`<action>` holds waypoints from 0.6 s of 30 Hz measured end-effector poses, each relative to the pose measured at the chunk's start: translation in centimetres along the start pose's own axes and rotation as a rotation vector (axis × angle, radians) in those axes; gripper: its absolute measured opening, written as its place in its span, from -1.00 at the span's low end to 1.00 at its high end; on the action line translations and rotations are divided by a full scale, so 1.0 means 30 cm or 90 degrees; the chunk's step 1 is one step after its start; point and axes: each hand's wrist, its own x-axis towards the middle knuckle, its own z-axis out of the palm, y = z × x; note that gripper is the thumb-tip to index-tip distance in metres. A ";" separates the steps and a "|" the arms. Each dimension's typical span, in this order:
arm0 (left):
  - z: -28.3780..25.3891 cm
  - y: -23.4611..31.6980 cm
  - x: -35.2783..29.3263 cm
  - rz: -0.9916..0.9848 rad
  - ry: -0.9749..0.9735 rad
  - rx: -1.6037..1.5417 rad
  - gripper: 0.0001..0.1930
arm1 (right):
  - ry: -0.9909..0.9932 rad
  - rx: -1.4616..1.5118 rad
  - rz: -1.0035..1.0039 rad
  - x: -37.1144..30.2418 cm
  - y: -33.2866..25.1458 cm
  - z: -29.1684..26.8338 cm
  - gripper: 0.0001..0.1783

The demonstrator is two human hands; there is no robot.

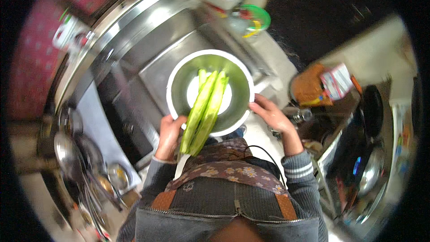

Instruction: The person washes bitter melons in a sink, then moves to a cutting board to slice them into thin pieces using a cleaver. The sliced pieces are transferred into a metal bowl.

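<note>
A round metal bowl (242, 87) with a pale rim is held up in front of my body. Several long, peeled, light-green vegetables (205, 112) lie in it; they look like luffa or cucumber, and their near ends stick out over the rim toward me. My left hand (168, 138) grips the near-left rim, its thumb beside the vegetables. On the right side, my right hand (273, 114) holds the rim with its fingers curled under the bowl. The undersides of both grips are hidden.
Beyond the bowl and to its left lies a steel sink (172, 56). Ladles (67, 152) hang at the left. A green basket (262, 17) stands at the back; an orange-brown container (307, 83) and a white-red packet (338, 79) are at the right, near dark pans (371, 107).
</note>
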 end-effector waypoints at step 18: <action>1.080 0.126 0.233 0.006 -0.626 0.291 -0.80 | 0.455 0.336 0.109 -0.574 0.310 -0.522 -0.44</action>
